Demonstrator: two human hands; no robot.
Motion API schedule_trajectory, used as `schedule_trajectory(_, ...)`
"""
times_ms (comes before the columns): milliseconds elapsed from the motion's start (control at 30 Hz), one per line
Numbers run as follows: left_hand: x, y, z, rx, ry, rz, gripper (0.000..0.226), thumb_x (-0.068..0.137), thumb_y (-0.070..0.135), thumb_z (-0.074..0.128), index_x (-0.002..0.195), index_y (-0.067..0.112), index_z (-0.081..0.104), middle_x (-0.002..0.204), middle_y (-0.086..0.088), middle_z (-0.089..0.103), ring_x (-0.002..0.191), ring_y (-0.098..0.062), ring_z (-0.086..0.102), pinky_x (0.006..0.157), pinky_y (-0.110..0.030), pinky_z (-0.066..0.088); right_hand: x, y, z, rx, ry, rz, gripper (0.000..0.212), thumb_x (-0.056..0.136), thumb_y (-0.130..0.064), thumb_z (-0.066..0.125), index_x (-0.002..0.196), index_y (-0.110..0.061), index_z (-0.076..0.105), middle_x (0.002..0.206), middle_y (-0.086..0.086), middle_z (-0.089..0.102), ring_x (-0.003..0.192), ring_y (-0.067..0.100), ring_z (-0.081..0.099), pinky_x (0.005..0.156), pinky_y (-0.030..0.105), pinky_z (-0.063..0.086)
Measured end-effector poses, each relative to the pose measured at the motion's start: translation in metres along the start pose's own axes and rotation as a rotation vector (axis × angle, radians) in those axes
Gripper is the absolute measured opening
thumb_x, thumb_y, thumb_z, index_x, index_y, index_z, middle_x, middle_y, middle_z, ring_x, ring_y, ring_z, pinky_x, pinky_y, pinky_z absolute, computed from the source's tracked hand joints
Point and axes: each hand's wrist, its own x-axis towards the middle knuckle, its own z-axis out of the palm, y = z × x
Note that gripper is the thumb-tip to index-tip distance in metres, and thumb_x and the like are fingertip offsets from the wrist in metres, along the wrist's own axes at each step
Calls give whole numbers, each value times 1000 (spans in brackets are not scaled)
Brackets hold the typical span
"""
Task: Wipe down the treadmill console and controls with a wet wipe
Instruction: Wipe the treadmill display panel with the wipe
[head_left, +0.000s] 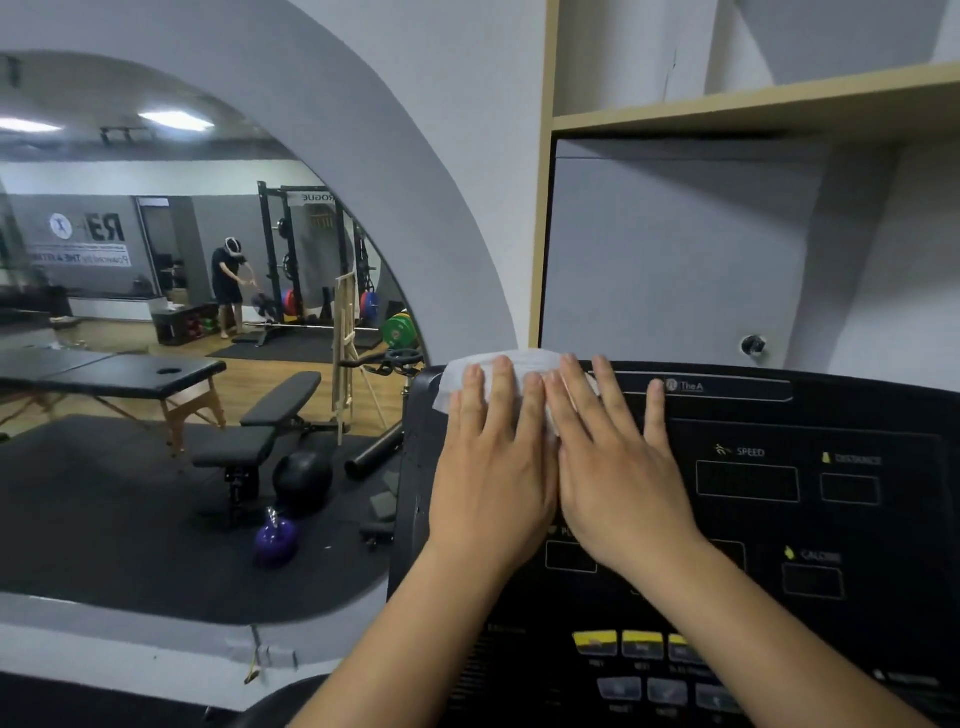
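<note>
Your left hand (488, 467) and right hand (621, 478) lay flat, fingers straight, pressing the wipe (524, 364) on the top left corner of the console (779, 421). Likely an early pass; the buttons (643, 644) below seemed unwiped.

The wipe (524, 366) looks like thin white nonwoven cloth, a bit crinkled, on a console (779, 519) of matt black plastic with a slightly glossy display panel. The shelf (753, 106) overhead is pale wood-look board, smooth and matt.
</note>
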Motion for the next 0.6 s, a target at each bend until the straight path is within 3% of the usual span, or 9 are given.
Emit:
schedule_trajectory(100,-18,-4,-4,-3,-9,-31,57,100,38,32,145,6,42,153,-27,31,143,-46,25,111,-54,35,-21,33,-7,109,69,55,57,98,-40,29,154,-29,18,162,1,9,150,24,0,117,59,7)
schedule_trajectory(200,-27,-4,-8,69,-47,-48,57,100,42,31,144,8,42,153,-28,31,142,-48,26,111,-55,34,-37,79,-9,154,84,187,56,99,-42,25,152,-25,24,162,2,12,150,21,0,119,56,7)
schedule_trajectory(367,-4,21,-9,100,-100,-79,58,99,51,17,153,30,19,157,-30,14,144,-54,8,116,-59,20,-44,90,4,62,36,148,59,99,-43,23,153,-20,21,162,7,11,150,24,1,119,54,6)
schedule_trajectory(500,-5,28,-6,38,-31,-31,57,99,43,27,149,19,36,158,-23,23,148,-42,9,118,-59,16,-46,92,4,42,44,158,58,100,-43,23,154,-22,19,163,5,9,150,23,-1,120,52,6)
schedule_trajectory(600,-22,22,-2,-117,30,6,50,99,38,34,136,12,56,152,-21,39,146,-34,26,112,-54,34,-46,91,6,36,47,154,58,100,-43,22,154,-23,17,163,4,8,150,22,-2,120,51,4)
